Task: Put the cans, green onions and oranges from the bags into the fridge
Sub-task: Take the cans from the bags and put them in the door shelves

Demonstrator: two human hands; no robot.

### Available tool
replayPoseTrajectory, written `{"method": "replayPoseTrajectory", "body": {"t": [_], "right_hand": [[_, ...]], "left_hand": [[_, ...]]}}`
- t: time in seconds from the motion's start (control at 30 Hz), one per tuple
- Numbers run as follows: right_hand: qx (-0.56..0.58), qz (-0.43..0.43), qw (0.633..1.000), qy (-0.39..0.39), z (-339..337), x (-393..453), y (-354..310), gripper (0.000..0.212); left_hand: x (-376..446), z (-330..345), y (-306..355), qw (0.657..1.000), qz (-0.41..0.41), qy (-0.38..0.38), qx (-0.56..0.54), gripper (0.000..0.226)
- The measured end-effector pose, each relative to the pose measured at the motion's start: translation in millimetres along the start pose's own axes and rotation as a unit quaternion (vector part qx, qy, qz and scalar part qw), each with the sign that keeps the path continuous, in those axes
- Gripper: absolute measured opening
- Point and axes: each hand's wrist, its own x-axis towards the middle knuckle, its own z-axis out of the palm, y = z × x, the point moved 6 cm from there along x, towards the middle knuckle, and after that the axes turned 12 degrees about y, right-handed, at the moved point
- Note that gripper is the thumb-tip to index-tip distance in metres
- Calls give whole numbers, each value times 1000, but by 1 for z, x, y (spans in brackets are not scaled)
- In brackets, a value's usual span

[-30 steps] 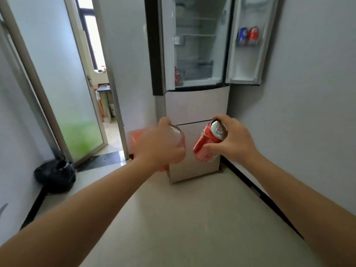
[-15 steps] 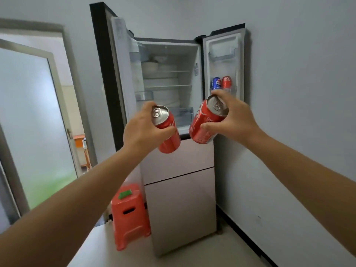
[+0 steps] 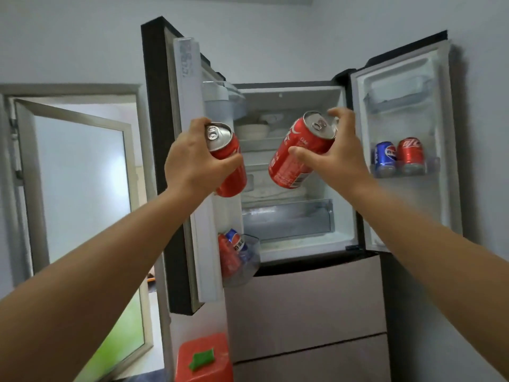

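Observation:
My left hand (image 3: pixel 192 161) grips a red cola can (image 3: pixel 230 161), top tilted towards me. In my right hand (image 3: pixel 336 158) is a second red cola can (image 3: pixel 294 155), slanted to the left. Both are held up before the open fridge (image 3: pixel 289 227), whose two upper doors stand wide. The right door shelf holds a blue can (image 3: pixel 385 157) and a red can (image 3: pixel 411 155). The left door's lower bin (image 3: pixel 248 271) holds a blue can (image 3: pixel 237 242) and red cans (image 3: pixel 227 257). No green onions, oranges or bags are in view.
A white bowl (image 3: pixel 252 130) sits on an upper fridge shelf, a clear drawer (image 3: pixel 289 219) below. An orange stool (image 3: pixel 203 359) stands on the floor left of the fridge. A glass door (image 3: pixel 80 188) hangs open at left. A grey wall runs along the right.
I have come closer to the fridge and both hands have risen with their cans, from lower-drawer height to the open upper compartment. The view has tilted up.

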Motion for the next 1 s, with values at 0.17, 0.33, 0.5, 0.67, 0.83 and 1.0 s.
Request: {"method": "replayPoseTrajectory", "body": {"t": [0.17,0.33,0.5,0.67,0.83,1.0], "right_hand": [[28,-21,999,20,64,68,58,66],[45,-12,999,14,120,121,118,56],[125,0,991,-45,189,160,175,51],[178,-27,972,-148,251,175,200,51],[211,-12,937,-277,299,169,214,62],[180,4,892,-415,331,160,211,51]], "left_hand": [[63,65,-20,997,34,34,64,69],[102,131,-35,983,46,37,176,69],[123,182,-59,965,-8,49,256,73],[131,208,-92,935,-83,50,342,82],[128,216,-112,899,-155,35,409,85],[120,222,-121,875,-227,20,427,76]]}}
